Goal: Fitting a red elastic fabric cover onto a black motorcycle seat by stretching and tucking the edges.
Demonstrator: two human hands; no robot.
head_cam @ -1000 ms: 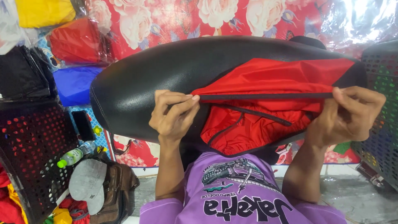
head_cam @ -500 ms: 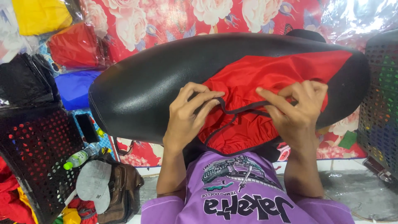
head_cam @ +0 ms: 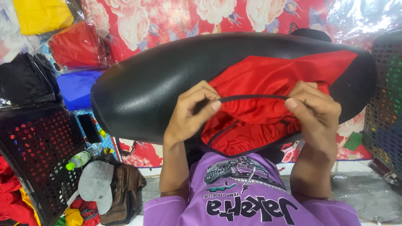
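Across my lap, the black motorcycle seat [head_cam: 167, 79] fills the view: a long, rounded pad in smooth, slightly glossy leatherette, its broad end to my left. Draped over its right half is the red seat cover [head_cam: 272, 79], a thin satiny fabric with a dark piped hem [head_cam: 251, 98]; it lies flat on top and bunches into soft folds underneath.

Change noted: half a second ago both hands were close together at the middle of the cover, working the hem. Now they sit further apart and the piping runs nearly straight and taut between them. I judge the edge is being stretched to seat it over the pad; the cover still spans only part of the seat.

My left hand [head_cam: 192, 113] has its fingers [head_cam: 215, 104] curled, thumb and forefinger pinching the hem. My right hand [head_cam: 316, 113] does likewise, fingers hooked under the piping at its other end.

Smaller things, lower left: black perforated plastic basket [head_cam: 37, 155], brown leather bag [head_cam: 119, 188], grey cap [head_cam: 95, 184], green-capped bottle [head_cam: 81, 158].
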